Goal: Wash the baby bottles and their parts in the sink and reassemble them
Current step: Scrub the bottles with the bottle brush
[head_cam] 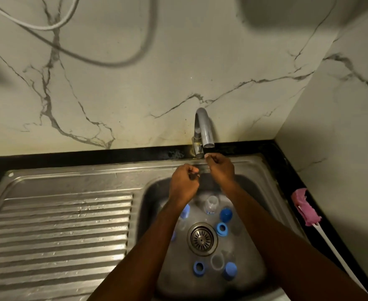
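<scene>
**Hands Up at the Tap, Bottle Parts Down in the Sink**

Both hands lifted over the back of the sink (154,203). Left hand (184,183) just left of the tap's mouth, fingers curled in tight, maybe pinching a small dark thing at the tips; too blurry to be sure. Right hand (221,170) right under the tap (204,129), fingertips pressed together close to the tap's foot. Holding something or not: cannot tell. No water seen coming out.

Bottle parts all down in the bowl of the sink, under the arms. One clear bottle (211,204) near the back, another clear one (217,260) near the front. Blue caps (226,214) and blue rings (222,228) spread around the drain (202,237). Every piece apart, nothing screwed together yet. Washing likely just at its start.

Pink brush (304,210) lying on the black table (285,166) to the right, well apart from both hands.

Things that could go wrong from here:

- Tap opened too far: a hard splash off the steel, water over the edge, light caps pushed about.
- Wet, soapy fingers: a small piece slipping out and dropping back onto the drain.
- So many blue pieces mixed up: a ring or cap missed in the wash, or put on the wrong bottle.
- Brush far off to the side: a long reach with dripping hands, and a wet table.
</scene>
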